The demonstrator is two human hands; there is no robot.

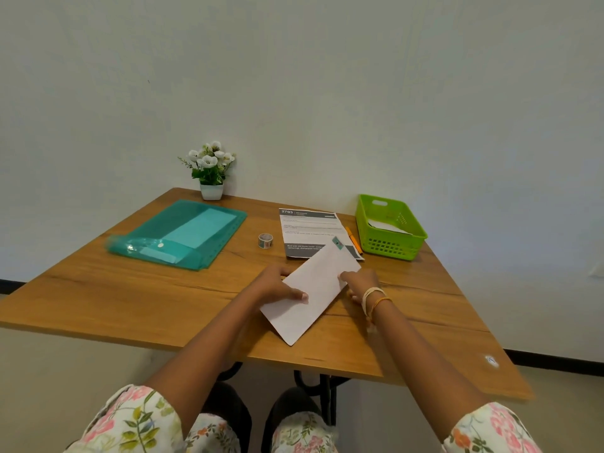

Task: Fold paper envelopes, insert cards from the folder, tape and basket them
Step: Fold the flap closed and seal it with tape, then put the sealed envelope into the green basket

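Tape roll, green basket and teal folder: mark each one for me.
Tape roll [265,240], head view, on its patterned outer side.
Green basket [391,246], head view, on its perforated near wall.
Teal folder [153,229], head view, on its translucent cover, left of the pale sheet inside.

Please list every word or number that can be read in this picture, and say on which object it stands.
"2703": white digits in the dark header of the printed sheet.
Remaining lines on the printed sheet, including its dark bottom band: too small and blurred to read.
Tape roll: pattern only, nothing legible.
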